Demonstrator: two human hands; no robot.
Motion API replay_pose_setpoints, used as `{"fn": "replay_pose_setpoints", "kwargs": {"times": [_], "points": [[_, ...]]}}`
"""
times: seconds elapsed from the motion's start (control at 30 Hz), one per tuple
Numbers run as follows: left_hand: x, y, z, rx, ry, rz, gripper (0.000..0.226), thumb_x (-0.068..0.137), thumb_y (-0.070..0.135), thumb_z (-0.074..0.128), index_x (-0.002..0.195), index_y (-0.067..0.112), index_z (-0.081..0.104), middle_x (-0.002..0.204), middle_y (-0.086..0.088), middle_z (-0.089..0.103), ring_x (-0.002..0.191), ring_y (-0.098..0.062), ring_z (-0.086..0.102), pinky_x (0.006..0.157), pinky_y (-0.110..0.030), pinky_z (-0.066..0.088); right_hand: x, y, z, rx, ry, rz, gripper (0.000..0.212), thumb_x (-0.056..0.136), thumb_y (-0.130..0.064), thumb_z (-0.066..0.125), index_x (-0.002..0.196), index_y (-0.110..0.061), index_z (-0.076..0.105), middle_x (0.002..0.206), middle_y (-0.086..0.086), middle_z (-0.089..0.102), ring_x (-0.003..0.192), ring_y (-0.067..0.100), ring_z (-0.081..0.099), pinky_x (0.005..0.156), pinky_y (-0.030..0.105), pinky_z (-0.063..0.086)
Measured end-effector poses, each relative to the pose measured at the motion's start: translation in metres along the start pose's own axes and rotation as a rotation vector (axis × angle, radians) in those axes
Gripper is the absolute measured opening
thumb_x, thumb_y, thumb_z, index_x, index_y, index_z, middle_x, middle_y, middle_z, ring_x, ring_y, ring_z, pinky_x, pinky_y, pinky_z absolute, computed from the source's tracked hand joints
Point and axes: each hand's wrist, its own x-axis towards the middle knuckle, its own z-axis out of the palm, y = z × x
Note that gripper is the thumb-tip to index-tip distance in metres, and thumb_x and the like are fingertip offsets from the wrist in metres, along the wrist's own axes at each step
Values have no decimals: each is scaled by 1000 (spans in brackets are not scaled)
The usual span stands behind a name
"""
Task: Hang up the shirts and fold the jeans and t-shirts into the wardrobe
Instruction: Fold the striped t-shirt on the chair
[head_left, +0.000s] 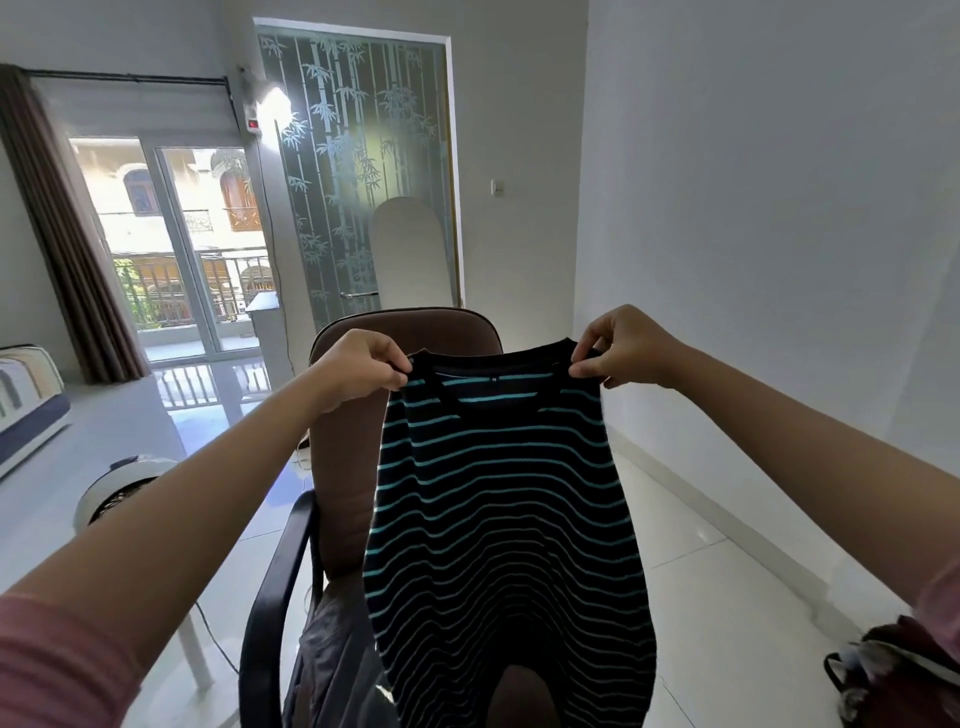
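Observation:
A black t-shirt with thin teal stripes (506, 519) hangs upright in front of me, held up by its two shoulders. My left hand (358, 369) pinches the left shoulder beside the collar. My right hand (623, 348) pinches the right shoulder. The sleeves look tucked behind the body. The shirt hangs over a brown office chair (343, 467). More dark grey clothing (332, 660) lies on the chair's seat, partly hidden by the shirt. No wardrobe is in view.
A white fan (119, 493) stands on the floor at the left, near a mattress (26, 395). A bag with dark fabric (893, 675) sits at the lower right. Behind the chair are a frosted bamboo-pattern glass door (358, 182) and a balcony door (171, 249).

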Motion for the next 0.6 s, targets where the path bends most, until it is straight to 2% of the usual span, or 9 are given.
{"fn": "replay_pose_setpoints", "kwargs": {"times": [0.03,0.13,0.23,0.33,0.37,0.5,0.53,0.6], "points": [[1,-3,0,-5,-12,5,12,79,-2,69,77,9,65,66,-4,60,47,3,52,46,-9,40,2,2,1,2,15,-7,12,73,-10,81,74,-5,69,56,4,59,61,23,60,59,31,58],[2,-12,-1,-60,-27,33,18,76,-5,70,72,11,62,67,-7,57,63,-13,50,60,-21,42,9,6,4,34,42,-23,20,67,-12,85,69,-5,67,53,4,55,57,22,55,70,45,58],[5,-15,-3,-144,-42,72,25,75,-11,68,69,11,57,66,-6,54,65,-17,49,64,-25,46,15,6,6,86,51,-46,23,64,-10,87,66,-8,63,60,13,55,60,25,53,69,45,57],[9,-12,-6,-216,-89,69,26,77,-15,65,71,9,56,70,-5,56,66,-16,59,64,-23,57,20,6,5,90,38,-89,21,62,-9,87,66,-11,66,71,27,59,64,27,53,68,40,52],[11,-10,-8,-211,-100,70,25,77,-15,65,72,8,58,69,-3,57,65,-13,61,63,-22,58,22,6,4,71,28,-96,20,62,-9,87,68,-12,68,74,27,62,65,27,55,67,39,53],[17,-4,-17,-95,-167,86,19,79,-11,65,85,6,67,51,13,58,52,-3,60,69,-20,58,28,3,1,-30,-10,-146,18,63,-8,86,71,-17,73,74,2,68,72,20,65,70,28,54],[18,-3,-19,-73,-181,82,19,79,-10,66,88,7,69,49,13,56,52,-3,59,71,-21,58,28,3,2,-27,-2,-155,19,63,-7,86,72,-18,73,75,1,69,74,19,66,73,29,55],[20,0,-22,-52,-171,59,19,79,-8,68,86,9,72,60,2,61,59,-7,63,68,-20,58,29,2,3,15,20,-157,18,63,-6,86,73,-16,74,76,2,70,77,17,67,78,32,56]]}}
